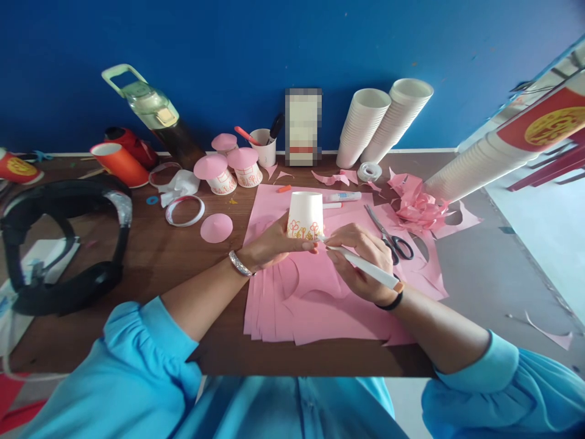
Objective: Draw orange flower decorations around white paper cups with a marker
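My left hand (274, 242) grips a white paper cup (305, 210), held upside down above pink paper sheets (315, 317). Red-orange flowers and yellowish leaves are drawn along the cup's rim end. In my right hand (363, 253) is a white marker (365, 267) with an orange end, its tip at the drawn flowers. Black-handled scissors (397, 245) lie on the paper just beyond my right hand. A glue tube (343, 196) and an orange marker cap (284, 189) lie behind the cup. Several decorated cups with pink cone tops (210, 166) stand at the back left.
Stacked paper cups (365, 125) stand against the blue wall, by a phone-like blurred object (303, 127). Crumpled pink scraps (418, 204) and a tape roll (370, 171) lie right. A bottle (159, 116), black headgear (114, 268) and a loose pink cone (216, 228) are left.
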The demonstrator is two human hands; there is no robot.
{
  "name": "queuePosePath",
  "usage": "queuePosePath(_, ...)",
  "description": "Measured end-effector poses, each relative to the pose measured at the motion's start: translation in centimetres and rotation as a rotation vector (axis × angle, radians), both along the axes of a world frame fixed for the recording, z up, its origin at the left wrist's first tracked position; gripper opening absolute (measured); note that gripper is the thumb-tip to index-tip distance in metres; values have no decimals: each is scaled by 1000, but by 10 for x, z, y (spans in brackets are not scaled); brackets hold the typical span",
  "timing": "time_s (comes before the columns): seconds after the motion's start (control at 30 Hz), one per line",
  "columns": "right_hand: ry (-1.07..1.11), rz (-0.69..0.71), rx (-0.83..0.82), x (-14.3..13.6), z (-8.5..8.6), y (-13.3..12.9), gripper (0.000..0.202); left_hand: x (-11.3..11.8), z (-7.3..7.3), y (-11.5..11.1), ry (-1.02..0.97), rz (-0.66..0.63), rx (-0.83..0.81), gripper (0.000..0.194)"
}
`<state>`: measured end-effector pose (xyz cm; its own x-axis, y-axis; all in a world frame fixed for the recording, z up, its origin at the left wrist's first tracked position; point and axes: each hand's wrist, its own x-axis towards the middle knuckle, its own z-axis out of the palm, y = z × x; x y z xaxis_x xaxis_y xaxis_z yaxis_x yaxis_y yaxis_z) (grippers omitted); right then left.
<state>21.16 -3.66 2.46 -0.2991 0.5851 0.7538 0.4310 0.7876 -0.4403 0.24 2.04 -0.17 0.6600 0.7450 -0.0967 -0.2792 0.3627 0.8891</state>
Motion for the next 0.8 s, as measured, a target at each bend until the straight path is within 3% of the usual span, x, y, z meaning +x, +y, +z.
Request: queuePosePath(0.8, 22, 0, -12, 1, -1, 0, 9, -1, 4, -3, 41, 2, -16, 66)
